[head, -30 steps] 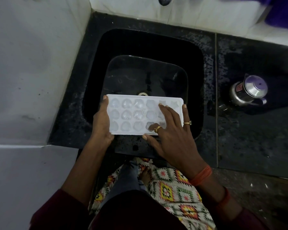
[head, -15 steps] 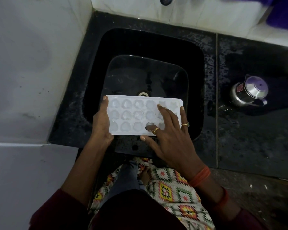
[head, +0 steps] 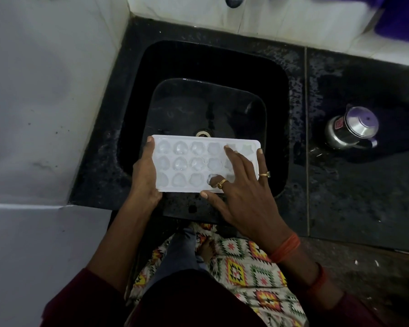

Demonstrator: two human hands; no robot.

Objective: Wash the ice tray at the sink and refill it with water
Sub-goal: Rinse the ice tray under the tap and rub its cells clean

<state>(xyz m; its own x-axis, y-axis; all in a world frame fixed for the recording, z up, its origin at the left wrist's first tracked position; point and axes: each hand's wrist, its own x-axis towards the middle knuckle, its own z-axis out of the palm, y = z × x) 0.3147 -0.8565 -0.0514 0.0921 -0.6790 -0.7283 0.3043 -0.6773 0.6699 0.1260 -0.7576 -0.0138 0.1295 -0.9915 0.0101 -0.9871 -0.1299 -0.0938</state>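
Currently the ice tray (head: 194, 161) is held roughly level over the near half of the black sink (head: 278, 109), with its long side running left to right. Its far edge partly covers the drain (head: 203, 132). The tray is white and has three rows of six shaped compartments. Several compartments look glossy; whether they hold ice or water cannot be told.

Left hand (head: 144, 178): it grips the left short end of the tray. The thumb lies along the top rim up to the far left corner. The other fingers are under the tray and hidden.

Right hand (head: 243, 197): it lies on top of the right third of the tray with its fingers spread.
- One long finger reaches the far row.
- The little finger rests at the right edge.
- The thumb touches the near edge.
- The ringed index finger is bent down into a compartment of the near row.
- A second ring sits on another finger, and an orange band (head: 286, 247) circles the wrist.

Surroundings:
- The sink is set into a dark, wet-looking tabletop (head: 352, 204).
- A lidded steel pot (head: 351, 131) stands on the tabletop, well apart from the tray, to the right of the sink.
- A tap (head: 233, 0) shows at the top edge, against white tiles (head: 281, 17).
- A pale wall (head: 45, 90) borders the sink on the left.
- A patterned garment (head: 246, 265) shows below the hands.
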